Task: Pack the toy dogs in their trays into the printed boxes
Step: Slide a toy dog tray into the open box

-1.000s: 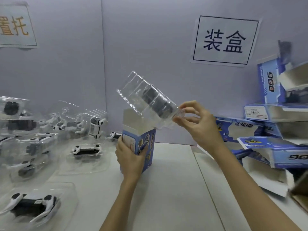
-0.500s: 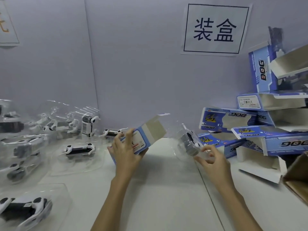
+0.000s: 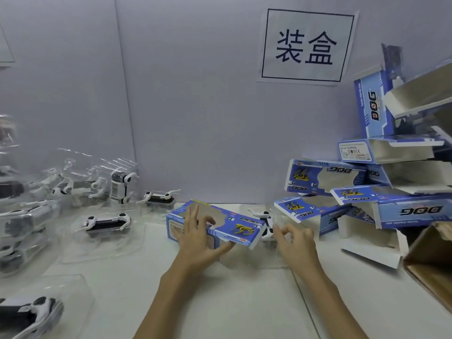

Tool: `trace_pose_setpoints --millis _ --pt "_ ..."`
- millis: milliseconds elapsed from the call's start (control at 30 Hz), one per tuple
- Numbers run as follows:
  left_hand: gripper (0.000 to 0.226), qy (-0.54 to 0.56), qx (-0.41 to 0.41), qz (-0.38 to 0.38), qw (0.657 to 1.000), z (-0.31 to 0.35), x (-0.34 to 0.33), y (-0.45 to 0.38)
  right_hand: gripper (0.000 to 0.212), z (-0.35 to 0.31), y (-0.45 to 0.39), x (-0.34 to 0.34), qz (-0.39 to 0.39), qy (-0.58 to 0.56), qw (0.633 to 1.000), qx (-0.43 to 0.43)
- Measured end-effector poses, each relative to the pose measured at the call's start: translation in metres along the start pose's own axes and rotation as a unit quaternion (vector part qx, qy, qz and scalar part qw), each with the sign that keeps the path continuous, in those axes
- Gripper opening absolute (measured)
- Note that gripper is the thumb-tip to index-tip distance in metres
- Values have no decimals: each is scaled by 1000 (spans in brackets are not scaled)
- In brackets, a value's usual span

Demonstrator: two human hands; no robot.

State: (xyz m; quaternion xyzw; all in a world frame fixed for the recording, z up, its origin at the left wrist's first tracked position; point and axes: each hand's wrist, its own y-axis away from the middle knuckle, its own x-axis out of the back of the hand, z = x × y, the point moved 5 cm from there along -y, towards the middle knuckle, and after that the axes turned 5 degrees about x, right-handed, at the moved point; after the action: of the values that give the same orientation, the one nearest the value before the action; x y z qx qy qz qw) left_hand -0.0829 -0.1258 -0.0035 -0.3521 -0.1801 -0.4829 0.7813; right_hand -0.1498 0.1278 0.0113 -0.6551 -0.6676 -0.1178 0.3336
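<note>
A blue printed box [image 3: 234, 225] lies on its side on the white table [image 3: 244, 302], its open end facing right. My left hand [image 3: 199, 237] grips it from the front, fingers spread over its top and side. At that open end sits a clear tray with a black-and-white toy dog [image 3: 267, 225], partly inside the box. My right hand [image 3: 293, 241] holds the tray's outer end with its fingertips. How far the tray is in, I cannot tell.
Several more toy dogs in clear trays [image 3: 105, 223] lie across the left of the table. A pile of open blue boxes [image 3: 367, 189] fills the right. A brown carton [image 3: 430, 260] stands at the right edge. A sign [image 3: 307, 46] hangs on the wall.
The box went from upright to lying on its side on the table. My right hand brought the tray down from above the box to its open right end.
</note>
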Motion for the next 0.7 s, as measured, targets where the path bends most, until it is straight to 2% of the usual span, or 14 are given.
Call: trace_pose_setpoints --millis 100,167,233,333,367,467,533,633,700 --pt "46 59 -13 20 998 4 10 -2 27 -3 -11 1 17 -32 998 -49" --pt "32 58 -20 60 996 3 17 -4 55 3 -14 -4 -27 -80 993 -84" --pt "32 18 -27 114 993 6 19 -5 88 7 -13 -7 -69 -117 986 -97" --pt "30 -4 -28 150 988 13 13 -8 109 3 -9 -6 -95 -129 984 -82" --pt "30 -2 -25 158 987 14 11 -9 106 2 -7 -5 -86 -133 984 -87" --pt "32 60 12 188 980 12 10 -12 71 4 2 1 -40 -139 983 -110" --pt "34 99 32 201 974 12 8 -14 57 7 8 5 -30 -144 984 -101" --pt "35 134 45 189 972 12 2 -17 47 1 14 10 -74 -184 978 -69" --pt "35 134 41 168 976 14 0 -16 49 -7 17 9 -112 -206 972 -33"
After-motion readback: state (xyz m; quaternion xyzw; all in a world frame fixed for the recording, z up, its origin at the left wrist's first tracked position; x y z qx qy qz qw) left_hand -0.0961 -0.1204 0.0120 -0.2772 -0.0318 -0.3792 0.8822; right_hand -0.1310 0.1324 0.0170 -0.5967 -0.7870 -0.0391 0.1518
